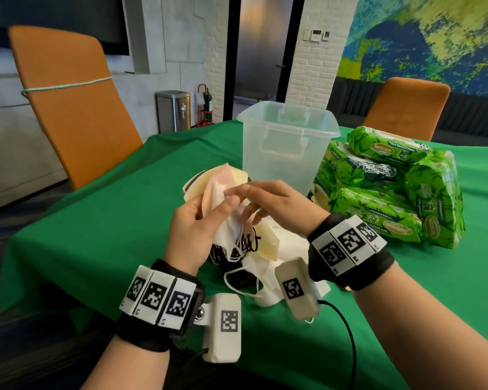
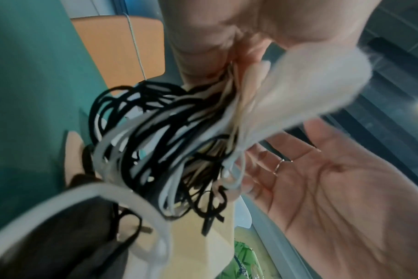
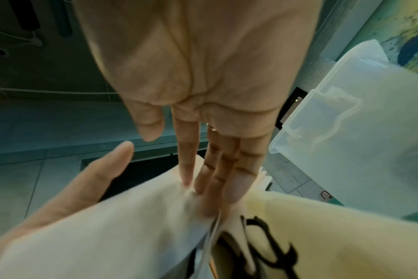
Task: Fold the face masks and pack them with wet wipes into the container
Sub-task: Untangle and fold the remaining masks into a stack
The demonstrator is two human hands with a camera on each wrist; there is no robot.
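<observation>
While left hand (image 1: 193, 229) grips masks (image 1: 223, 198), right hand (image 1: 276, 205) fingers touch them.

Left hand (image 1: 193, 229) gripping bunched masks (image 1: 223, 204); right hand (image 1: 276, 205) touching them with straight fingers, before container (image 1: 286, 142), beside wipes (image 1: 389, 190).

Wet wipes packs (image 1: 389, 149) read "Sanicare", "80"
</observation>
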